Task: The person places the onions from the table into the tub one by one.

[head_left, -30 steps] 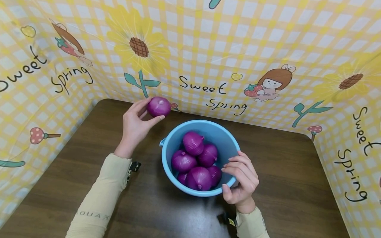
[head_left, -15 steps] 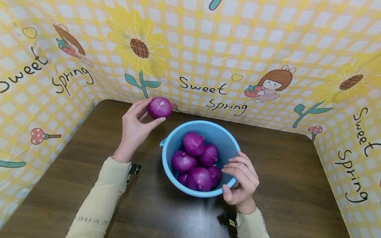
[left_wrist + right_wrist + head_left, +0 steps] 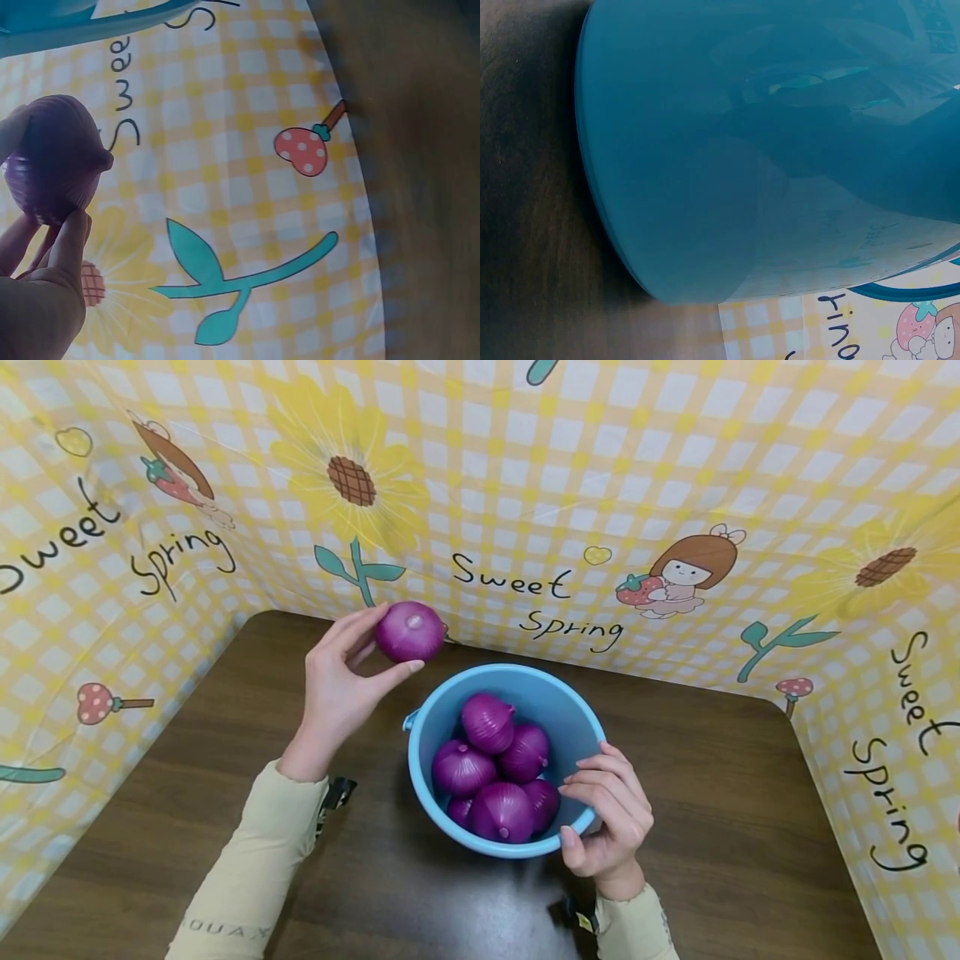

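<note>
My left hand point(image 3: 336, 689) holds a purple onion point(image 3: 410, 632) between thumb and fingers, above the table and left of the bucket's far side. That onion point(image 3: 54, 161) shows its stubby tip in the left wrist view. A light blue bucket point(image 3: 567, 722) stands upright with several purple onions point(image 3: 489, 722) inside; some are partly hidden under others. On its right side, my right hand point(image 3: 611, 814) grips the rim, fingers reaching over the edge and thumb at the near side. Only the bucket's outer wall point(image 3: 727, 187) fills the right wrist view; the hand is not seen there.
A dark brown wooden table point(image 3: 712, 793) carries the bucket. Yellow checked cloth point(image 3: 510, 485) with flower and strawberry prints walls off the back and both sides. A handle lug point(image 3: 410, 719) juts from the bucket's left rim.
The onion in my left hand has shifted slightly right and looks a little larger, closer to the head camera. My right hand and the bucket have stayed put.
</note>
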Tool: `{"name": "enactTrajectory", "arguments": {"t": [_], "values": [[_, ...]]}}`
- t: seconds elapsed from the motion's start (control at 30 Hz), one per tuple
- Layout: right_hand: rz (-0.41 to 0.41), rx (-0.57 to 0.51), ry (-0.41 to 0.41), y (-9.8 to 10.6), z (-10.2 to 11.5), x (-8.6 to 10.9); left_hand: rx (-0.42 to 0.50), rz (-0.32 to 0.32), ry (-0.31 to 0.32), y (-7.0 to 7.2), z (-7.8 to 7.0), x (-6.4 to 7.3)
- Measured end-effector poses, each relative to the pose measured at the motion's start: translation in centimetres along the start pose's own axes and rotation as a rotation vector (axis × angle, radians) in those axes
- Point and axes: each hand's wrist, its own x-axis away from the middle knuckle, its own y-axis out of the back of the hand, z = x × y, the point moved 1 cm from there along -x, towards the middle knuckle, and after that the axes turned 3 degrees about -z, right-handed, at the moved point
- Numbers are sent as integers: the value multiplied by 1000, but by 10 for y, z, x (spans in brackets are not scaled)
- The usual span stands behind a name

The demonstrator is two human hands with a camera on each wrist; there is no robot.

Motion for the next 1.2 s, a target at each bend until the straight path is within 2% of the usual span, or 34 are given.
{"name": "enactTrajectory", "arguments": {"t": [0.43,0.8,1.2], "values": [[-2,2,0,0,0,0,39,28,-102,0,-24,5],[-5,-7,9,2,-2,3,97,58,-145,-1,-39,14],[0,-4,3,0,-1,1,102,101,-197,-5,-52,21]]}}
